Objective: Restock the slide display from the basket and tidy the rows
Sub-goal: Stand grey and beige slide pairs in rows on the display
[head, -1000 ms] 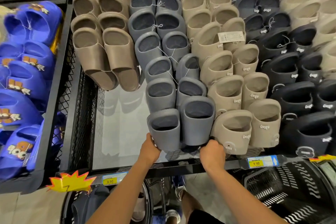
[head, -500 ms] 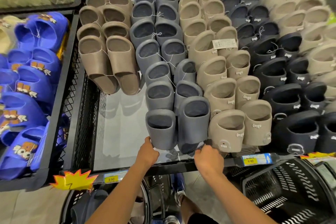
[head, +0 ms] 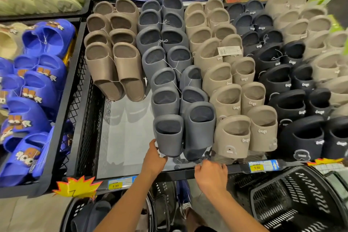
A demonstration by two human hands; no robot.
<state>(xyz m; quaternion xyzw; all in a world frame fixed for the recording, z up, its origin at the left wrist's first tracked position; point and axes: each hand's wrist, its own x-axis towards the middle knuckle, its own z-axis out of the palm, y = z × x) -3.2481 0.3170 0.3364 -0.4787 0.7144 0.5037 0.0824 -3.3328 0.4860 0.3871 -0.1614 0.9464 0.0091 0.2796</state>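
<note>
Black basket [head: 76, 208], low left, was seen with dark slides [head: 90, 214] unplaced. Brown row [head: 113, 58] was left short, bare shelf [head: 128, 137] ahead. Grey row [head: 165, 62] was filled to the front. Its front slide [head: 168, 135] was pinched at the heel by left hand [head: 155, 160]. Right hand [head: 211, 173] was at the shelf edge, and its grip could not be told.

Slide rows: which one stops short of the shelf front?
The brown row, far left: it ends halfway, bare shelf before it; grey, beige and black reach the front.
</note>
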